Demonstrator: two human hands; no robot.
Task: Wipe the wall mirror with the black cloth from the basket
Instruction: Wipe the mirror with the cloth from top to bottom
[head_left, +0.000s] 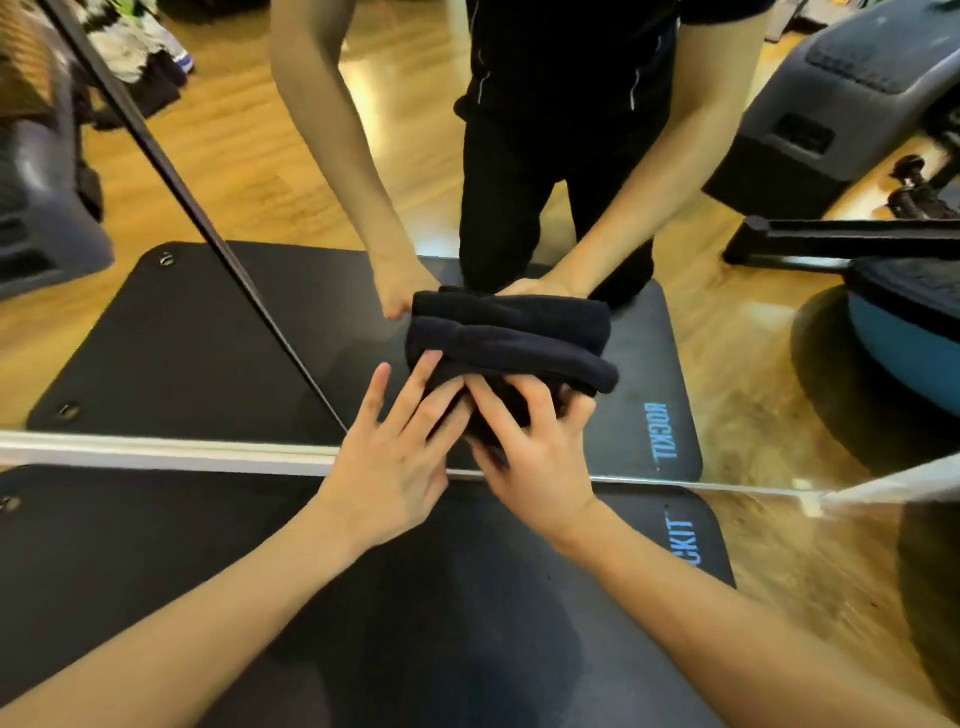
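While both hands press the black cloth (511, 353) against the low part of the wall mirror (291, 171), I judge the wiping to be under way. My left hand (387, 462) lies mostly flat with its fingers spread, the fingertips resting on the near left edge of the cloth. My right hand (535, 457) sits just beside it, its fingers bent over the bunched near part of the fabric and seeming to grip it.

To my eye the cloth is thick, soft fleece or towelling, folded into a long roll with two layers showing along its far side. I expect it to be light and limp, with no stiffness of its own, so it will only go where the palms push it. A loose fold could trail or slip out if held by one corner. Taking it across the bunched middle, as the right hand does, with the left hand flattening the rest, looks the soundest hold.

I take the glass to be hard, smooth and breakable, so steady, even pressure suits it better than leaning. Its bottom frame (156, 452) runs just below the hands, above the black exercise mat (208, 561) on the near floor.
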